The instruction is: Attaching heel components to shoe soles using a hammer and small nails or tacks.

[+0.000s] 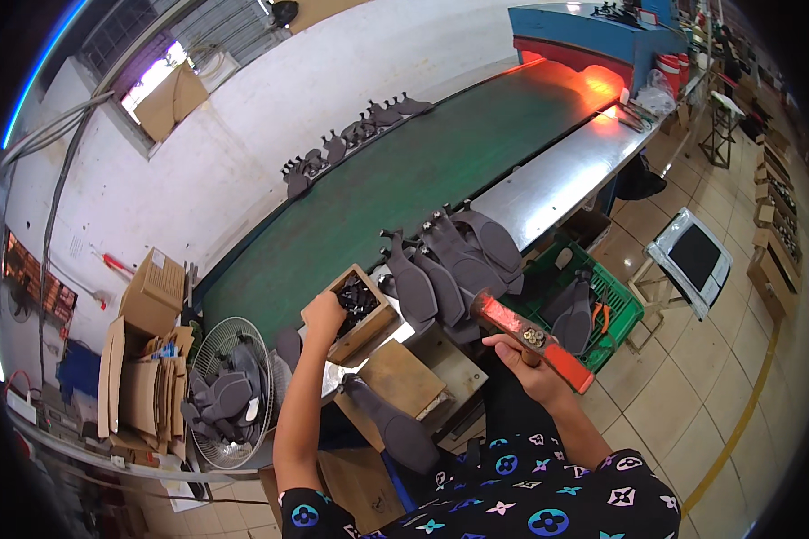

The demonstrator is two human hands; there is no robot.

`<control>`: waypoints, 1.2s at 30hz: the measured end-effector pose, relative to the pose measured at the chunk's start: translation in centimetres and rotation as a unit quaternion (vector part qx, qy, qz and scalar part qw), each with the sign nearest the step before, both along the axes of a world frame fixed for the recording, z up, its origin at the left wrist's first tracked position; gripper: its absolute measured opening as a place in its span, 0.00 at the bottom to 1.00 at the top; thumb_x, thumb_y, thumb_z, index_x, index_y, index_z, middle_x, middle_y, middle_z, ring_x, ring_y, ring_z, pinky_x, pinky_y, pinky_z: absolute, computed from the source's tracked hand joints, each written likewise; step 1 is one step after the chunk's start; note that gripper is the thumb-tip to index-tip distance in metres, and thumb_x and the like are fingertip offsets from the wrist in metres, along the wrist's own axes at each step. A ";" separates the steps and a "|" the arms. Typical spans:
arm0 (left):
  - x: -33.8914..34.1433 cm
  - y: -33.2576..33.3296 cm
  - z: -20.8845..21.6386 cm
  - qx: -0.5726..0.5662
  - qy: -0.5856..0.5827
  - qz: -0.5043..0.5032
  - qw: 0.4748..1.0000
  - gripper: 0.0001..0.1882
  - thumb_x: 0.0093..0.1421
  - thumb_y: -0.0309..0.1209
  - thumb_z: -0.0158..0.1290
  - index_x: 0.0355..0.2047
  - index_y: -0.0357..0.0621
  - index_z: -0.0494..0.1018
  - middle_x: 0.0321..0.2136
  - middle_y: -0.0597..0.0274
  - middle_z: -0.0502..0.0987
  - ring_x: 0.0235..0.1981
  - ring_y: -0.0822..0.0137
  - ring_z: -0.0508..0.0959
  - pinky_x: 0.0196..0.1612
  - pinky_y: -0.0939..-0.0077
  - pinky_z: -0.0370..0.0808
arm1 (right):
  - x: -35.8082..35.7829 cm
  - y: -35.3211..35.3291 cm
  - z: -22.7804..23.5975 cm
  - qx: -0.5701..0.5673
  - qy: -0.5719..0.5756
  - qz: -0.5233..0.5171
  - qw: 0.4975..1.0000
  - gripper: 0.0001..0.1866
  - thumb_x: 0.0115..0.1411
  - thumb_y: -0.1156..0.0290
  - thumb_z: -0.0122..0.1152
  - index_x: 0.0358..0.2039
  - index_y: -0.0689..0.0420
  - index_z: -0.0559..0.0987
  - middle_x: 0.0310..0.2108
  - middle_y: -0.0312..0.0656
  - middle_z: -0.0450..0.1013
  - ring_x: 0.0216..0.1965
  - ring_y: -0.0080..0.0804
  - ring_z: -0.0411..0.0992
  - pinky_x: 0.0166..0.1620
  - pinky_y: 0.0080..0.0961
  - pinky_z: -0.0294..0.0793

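Mallet head (571, 363) tops right fingers (509, 353) wrapping its handle (531, 357); left fingers (323, 313) curl, hold unclear.

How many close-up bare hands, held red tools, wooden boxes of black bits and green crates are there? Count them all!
Bare hands, left hand and right hand: 2
Held red bar-shaped tool: 1
Open rectangular wooden box of small black parts: 1
Green plastic crate: 1
Total: 5
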State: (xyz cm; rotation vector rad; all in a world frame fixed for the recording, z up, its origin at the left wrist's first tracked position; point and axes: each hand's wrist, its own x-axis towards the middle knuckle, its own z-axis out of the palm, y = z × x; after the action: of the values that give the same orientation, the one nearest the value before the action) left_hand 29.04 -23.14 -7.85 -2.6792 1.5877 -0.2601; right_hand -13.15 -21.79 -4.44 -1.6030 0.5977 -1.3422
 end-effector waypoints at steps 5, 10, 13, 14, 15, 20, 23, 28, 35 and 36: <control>0.2 1.9 3.3 -0.071 0.306 0.060 0.947 0.13 0.50 0.30 0.63 0.33 0.34 0.80 0.26 0.50 0.82 0.28 0.64 0.84 0.34 0.70 0.80 | -0.7 0.3 -0.2 0.108 0.067 0.054 0.990 0.11 0.66 0.68 0.58 0.43 0.60 0.83 0.17 0.26 0.71 0.16 0.11 0.60 0.21 0.16 0.59; -6.5 7.3 5.5 -0.403 0.605 0.007 0.686 0.09 0.61 0.29 0.58 0.36 0.34 0.76 0.28 0.61 0.80 0.29 0.68 0.83 0.28 0.81 0.77 | 2.0 0.1 1.7 0.145 -0.029 0.137 0.979 0.15 0.68 0.64 0.56 0.46 0.63 0.79 0.21 0.38 0.76 0.12 0.13 0.60 0.16 0.12 0.59; -14.7 12.1 8.4 -0.475 0.581 -0.025 0.660 0.07 0.61 0.26 0.57 0.36 0.32 0.75 0.29 0.57 0.80 0.30 0.69 0.82 0.30 0.80 0.78 | 4.6 0.5 3.2 0.168 -0.001 0.203 0.965 0.17 0.66 0.63 0.58 0.47 0.63 0.79 0.31 0.44 0.81 0.13 0.12 0.60 0.17 0.12 0.59; -17.0 13.6 9.0 -0.495 0.565 -0.032 0.659 0.07 0.61 0.24 0.57 0.37 0.31 0.75 0.30 0.55 0.80 0.30 0.68 0.82 0.29 0.79 0.78 | 5.6 1.0 3.8 0.173 0.009 0.218 0.961 0.17 0.66 0.63 0.58 0.47 0.63 0.79 0.31 0.44 0.81 0.13 0.12 0.60 0.17 0.12 0.59; -18.8 15.1 9.3 -0.510 0.571 -0.047 0.641 0.06 0.61 0.21 0.57 0.37 0.31 0.74 0.31 0.54 0.80 0.30 0.68 0.82 0.30 0.78 0.79 | 6.6 1.9 4.6 0.164 -0.005 0.245 0.955 0.17 0.66 0.63 0.58 0.47 0.63 0.79 0.33 0.43 0.81 0.15 0.11 0.61 0.18 0.11 0.59; -24.7 19.1 10.6 -0.560 0.621 -0.043 0.546 0.09 0.61 0.19 0.57 0.41 0.31 0.72 0.35 0.52 0.79 0.31 0.68 0.81 0.32 0.78 0.80 | 8.4 5.4 6.6 0.190 -0.028 0.352 0.916 0.16 0.63 0.66 0.63 0.48 0.61 0.79 0.36 0.39 0.80 0.21 0.11 0.65 0.22 0.11 0.62; -25.5 20.1 10.3 -0.568 0.628 -0.044 0.531 0.11 0.61 0.19 0.57 0.44 0.31 0.72 0.35 0.52 0.78 0.31 0.70 0.80 0.32 0.79 0.79 | 8.2 6.6 6.1 0.205 -0.055 0.350 0.912 0.12 0.60 0.70 0.66 0.41 0.63 0.79 0.33 0.39 0.77 0.21 0.15 0.67 0.22 0.12 0.65; -26.6 20.7 10.1 -0.520 0.648 -0.047 0.554 0.17 0.59 0.20 0.59 0.49 0.32 0.73 0.33 0.59 0.75 0.30 0.72 0.78 0.33 0.81 0.77 | 6.9 6.1 6.4 0.214 -0.047 0.380 0.899 0.07 0.59 0.76 0.66 0.36 0.63 0.80 0.36 0.39 0.76 0.34 0.22 0.74 0.37 0.18 0.73; -26.6 19.4 7.1 -0.560 0.565 -0.090 0.599 0.17 0.53 0.20 0.64 0.44 0.37 0.78 0.37 0.59 0.71 0.34 0.72 0.77 0.37 0.80 0.77 | 6.2 5.9 6.4 0.214 -0.036 0.393 0.894 0.09 0.59 0.75 0.66 0.38 0.65 0.79 0.42 0.46 0.76 0.40 0.27 0.76 0.43 0.22 0.77; -26.5 19.4 6.8 -0.562 0.529 -0.084 0.630 0.17 0.53 0.19 0.64 0.44 0.38 0.78 0.37 0.59 0.71 0.33 0.71 0.77 0.36 0.79 0.78 | 5.9 6.0 6.5 0.264 -0.018 0.397 0.879 0.09 0.59 0.75 0.66 0.39 0.66 0.79 0.44 0.47 0.76 0.42 0.28 0.77 0.43 0.23 0.78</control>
State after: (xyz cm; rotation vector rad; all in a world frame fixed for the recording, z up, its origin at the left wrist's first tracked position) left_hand 2.51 -3.71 -1.04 -4.0187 2.5696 0.8462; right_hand -7.23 -15.76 2.09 -1.1528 0.1943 -0.5208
